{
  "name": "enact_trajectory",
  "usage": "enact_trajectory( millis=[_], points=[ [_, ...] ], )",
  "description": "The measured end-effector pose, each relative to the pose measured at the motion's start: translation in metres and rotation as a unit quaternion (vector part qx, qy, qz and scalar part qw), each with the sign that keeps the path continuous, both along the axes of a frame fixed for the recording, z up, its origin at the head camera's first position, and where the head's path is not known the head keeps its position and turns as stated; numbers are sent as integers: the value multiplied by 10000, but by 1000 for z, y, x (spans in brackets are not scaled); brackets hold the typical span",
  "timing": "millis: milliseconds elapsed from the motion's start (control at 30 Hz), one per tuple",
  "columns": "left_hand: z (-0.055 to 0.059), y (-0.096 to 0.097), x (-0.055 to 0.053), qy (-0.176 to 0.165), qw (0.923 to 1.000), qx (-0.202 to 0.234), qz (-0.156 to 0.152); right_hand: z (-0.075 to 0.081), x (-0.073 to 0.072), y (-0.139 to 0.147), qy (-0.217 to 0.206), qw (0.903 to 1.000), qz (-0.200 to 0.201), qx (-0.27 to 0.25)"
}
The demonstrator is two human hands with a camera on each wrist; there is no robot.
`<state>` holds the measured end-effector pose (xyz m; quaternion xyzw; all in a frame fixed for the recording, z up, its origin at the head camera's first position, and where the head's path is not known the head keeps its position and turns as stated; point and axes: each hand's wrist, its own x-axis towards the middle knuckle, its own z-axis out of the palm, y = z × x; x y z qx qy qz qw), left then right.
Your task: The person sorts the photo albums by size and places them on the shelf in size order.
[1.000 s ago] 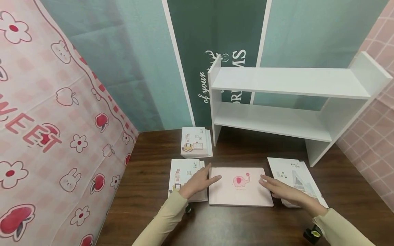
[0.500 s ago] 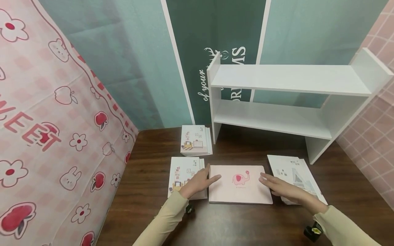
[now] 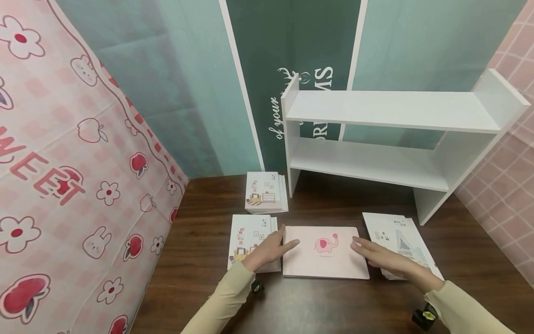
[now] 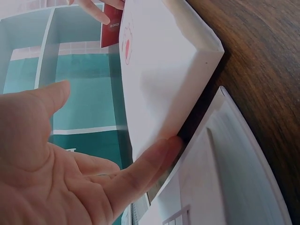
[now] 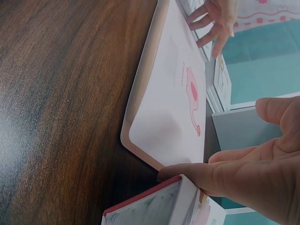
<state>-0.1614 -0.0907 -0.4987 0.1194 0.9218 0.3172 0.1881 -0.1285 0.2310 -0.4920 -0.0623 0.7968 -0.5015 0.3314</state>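
Observation:
A pink, thick book [image 3: 321, 264] with an elephant on its cover lies flat on the dark wooden table. My left hand [image 3: 269, 249] is at its left side, thumb raised over the cover; in the left wrist view straight fingertips meet the side of the book [image 4: 164, 70]. At the opposite side is my right hand [image 3: 384, 258], and in the right wrist view its extended fingers reach the edge of the book [image 5: 164, 112]. Neither hand curls round it. A stack of white books [image 3: 244, 232] lies under the left hand, and another white stack [image 3: 394, 234] under the right.
Behind the pink book stands a white two-tier shelf [image 3: 392, 109]. A further white book stack [image 3: 262, 188] sits at the shelf's left foot. A pink printed cloth [image 3: 96, 185] closes off the left side, and pink tiles [image 3: 506, 185] the right.

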Motion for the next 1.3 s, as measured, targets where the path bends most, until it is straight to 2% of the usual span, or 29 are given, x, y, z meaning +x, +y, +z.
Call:
enact_trajectory(
  millis=[200,367,733,1000,1300],
  points=[
    [1,-1,1,0,9999,34,-104,1,0,0,5,10000,16,-20],
    [2,-1,0,-65,9999,49,-61,1,0,-1,34,10000,-2,-7],
    [2,-3,1,-100,9999,96,-101,0,1,-4,115,9995,-164,253],
    [1,-4,2,20,9998,130,-165,-2,2,-5,469,9981,-141,371],
    [-1,-5,2,-129,9994,282,-151,-1,5,-7,451,9977,-258,424]
  ],
)
